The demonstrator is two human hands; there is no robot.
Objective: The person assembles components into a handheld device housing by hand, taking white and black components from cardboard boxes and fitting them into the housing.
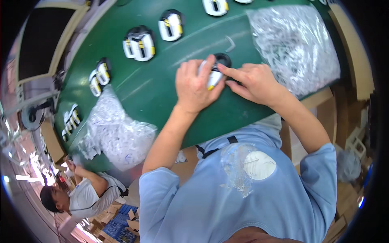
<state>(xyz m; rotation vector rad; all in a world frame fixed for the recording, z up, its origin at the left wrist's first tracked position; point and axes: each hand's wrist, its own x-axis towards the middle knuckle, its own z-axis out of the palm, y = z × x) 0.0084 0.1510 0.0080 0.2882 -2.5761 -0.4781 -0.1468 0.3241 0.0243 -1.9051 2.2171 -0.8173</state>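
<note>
- Left hand's fingers grasp the white-and-black unit by its sides.
- Right hand's fingers hold nothing, index touching it.
- Probably light, stiff, slick; sides suit gripping.

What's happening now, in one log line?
left hand: holding white-and-black device | right hand: fingers at its black end | right-side clear bag: on green table

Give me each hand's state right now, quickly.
Left hand: closed, holding the white, black and yellow part.
Right hand: open, index finger at that part's black end, thumb apart, not gripping.
</note>
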